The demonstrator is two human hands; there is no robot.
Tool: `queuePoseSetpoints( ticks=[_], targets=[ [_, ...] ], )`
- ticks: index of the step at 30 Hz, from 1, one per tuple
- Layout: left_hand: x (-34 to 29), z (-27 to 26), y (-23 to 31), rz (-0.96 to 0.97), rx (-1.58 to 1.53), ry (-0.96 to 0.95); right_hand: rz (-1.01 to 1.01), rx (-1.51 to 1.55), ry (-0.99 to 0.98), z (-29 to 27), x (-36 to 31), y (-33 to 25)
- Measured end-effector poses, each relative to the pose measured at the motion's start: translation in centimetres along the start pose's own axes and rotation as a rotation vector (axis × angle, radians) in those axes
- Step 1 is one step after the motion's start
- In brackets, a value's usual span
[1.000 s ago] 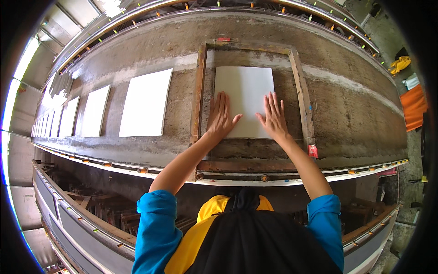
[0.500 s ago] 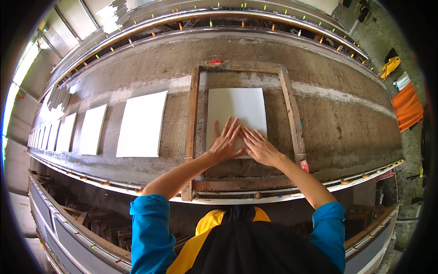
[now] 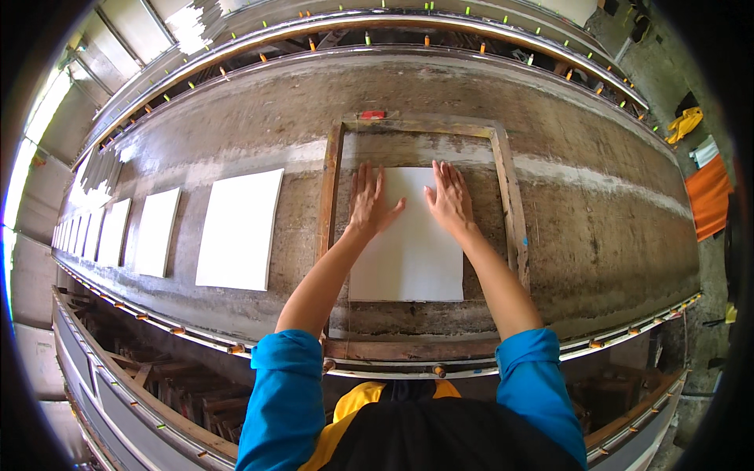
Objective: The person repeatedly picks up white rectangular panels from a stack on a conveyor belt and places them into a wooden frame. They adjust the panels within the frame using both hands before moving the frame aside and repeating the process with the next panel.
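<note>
A white rectangular sheet [image 3: 408, 251] lies flat inside a worn wooden frame [image 3: 331, 177], which rests on the long table [image 3: 613, 228]. My left hand [image 3: 371, 206] is spread flat over the sheet's far left corner, thumb pointing inward. Over the far right corner lies my right hand [image 3: 451, 202], fingers stretched away from me. Neither hand grips anything. The palms hide the sheet's two far corners. Whether a mesh is stretched across the frame cannot be made out.
Left of the frame, more white sheets [image 3: 240, 229] lie in a row along the table. A red patch [image 3: 372, 115] marks the frame's far bar. Small orange and green pegs line the rail [image 3: 503, 35] beyond. Orange cloth [image 3: 709, 198] hangs at the far right.
Both hands have slid away from me, from close together at the sheet's near edge to apart at its far corners. The view has shifted slightly.
</note>
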State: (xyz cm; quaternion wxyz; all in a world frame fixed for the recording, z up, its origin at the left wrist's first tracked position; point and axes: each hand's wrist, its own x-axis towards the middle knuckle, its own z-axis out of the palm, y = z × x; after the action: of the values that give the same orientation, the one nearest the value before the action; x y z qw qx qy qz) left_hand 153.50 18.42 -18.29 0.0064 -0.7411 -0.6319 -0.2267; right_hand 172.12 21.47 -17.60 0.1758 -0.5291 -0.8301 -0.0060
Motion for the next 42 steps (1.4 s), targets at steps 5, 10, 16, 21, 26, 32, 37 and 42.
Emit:
queuePoseSetpoints(
  ticks=[5,10,16,21,26,32,37,42],
  targets=[
    [0.4,0.2,0.0,0.183,0.048,-0.062,-0.112,0.106,0.111,1.1,0.9,-2.3],
    [0.9,0.2,-0.2,0.290,-0.011,-0.117,-0.182,0.200,0.122,1.1,1.1,-3.8],
    [-0.2,0.6,-0.5,-0.034,-0.002,0.047,0.215,0.357,0.126,0.8,-0.2,0.3],
    [0.0,-0.1,0.6,-0.086,0.168,0.017,0.221,0.038,0.186,-0.6,-1.1,-0.1],
    [-2.3,-1.4,0.0,-0.006,0.126,-0.031,0.116,-0.017,0.156,-1.4,-3.6,-1.3],
    [-7.8,-4.1,1.6,0.105,0.149,-0.021,0.057,-0.109,0.181,-2.8,-8.6,-3.0],
    [-9.1,-5.4,2.2,0.171,0.166,-0.033,-0.007,-0.193,0.165,-3.8,-11.1,-3.7],
    [-11.2,-6.3,2.6,0.268,0.150,-0.160,-0.065,-0.133,0.049,-5.5,-13.8,-4.3]
  ],
)
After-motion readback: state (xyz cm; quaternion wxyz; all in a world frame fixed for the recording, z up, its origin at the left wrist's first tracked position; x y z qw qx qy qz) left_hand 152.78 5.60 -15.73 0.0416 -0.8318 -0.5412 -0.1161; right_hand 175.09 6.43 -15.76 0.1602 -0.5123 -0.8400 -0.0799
